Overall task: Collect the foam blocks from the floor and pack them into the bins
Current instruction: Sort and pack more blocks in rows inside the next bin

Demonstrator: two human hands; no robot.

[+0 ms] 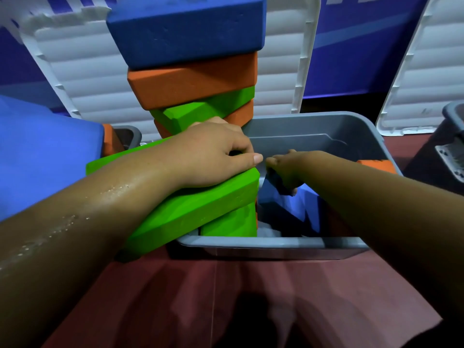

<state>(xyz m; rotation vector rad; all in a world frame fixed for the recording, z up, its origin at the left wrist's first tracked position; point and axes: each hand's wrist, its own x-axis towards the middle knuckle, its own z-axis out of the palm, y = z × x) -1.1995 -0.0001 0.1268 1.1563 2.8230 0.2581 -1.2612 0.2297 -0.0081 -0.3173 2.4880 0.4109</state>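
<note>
A grey bin [276,243] stands on the red floor in front of me. My left hand [213,154] rests on a green foam block [200,199] that leans over the bin's left rim, fingers curled at its top edge. My left arm carries a tilted stack: a blue block [185,31] on top, an orange block [190,79], and a green block [200,109] under them. My right hand [286,169] reaches into the bin and grips a dark blue block [276,187]. An orange block [376,165] lies at the bin's right rim.
A white ribbed lid [82,71] stands open behind the bin, another white lid [426,71] at the right. A large blue block [45,151] fills the left side. A second grey bin [452,114] shows at the far right edge. Red floor [226,297] lies below.
</note>
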